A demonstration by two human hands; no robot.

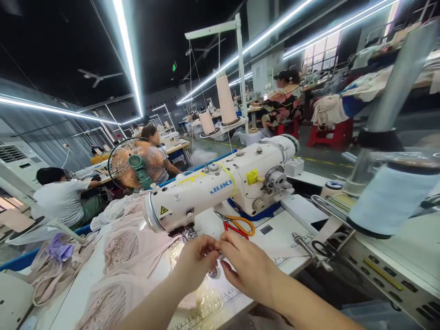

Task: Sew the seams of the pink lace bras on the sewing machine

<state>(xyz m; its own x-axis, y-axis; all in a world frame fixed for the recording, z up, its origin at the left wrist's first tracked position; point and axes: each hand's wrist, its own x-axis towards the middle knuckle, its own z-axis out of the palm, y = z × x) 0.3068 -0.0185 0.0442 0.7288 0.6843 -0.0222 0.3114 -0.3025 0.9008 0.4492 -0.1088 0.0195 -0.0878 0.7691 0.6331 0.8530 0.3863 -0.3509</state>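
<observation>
My left hand and my right hand meet over the front of the sewing table, fingertips pinched together. Whatever they hold is too small and too hidden to name. Just below the fingers shows a small round metal piece, partly covered; I cannot tell whether it is held or lies on the table. Behind the hands stands a white JUKI sewing machine. Orange-handled scissors and a red-handled tool lie by its base. Pale pink lace fabric spreads to the left of my left hand.
A thread stand with pink cones rises behind the machine. To the right are a large pale-blue thread cone, a metal post and black-handled scissors. A fan and co-workers are beyond the table at left.
</observation>
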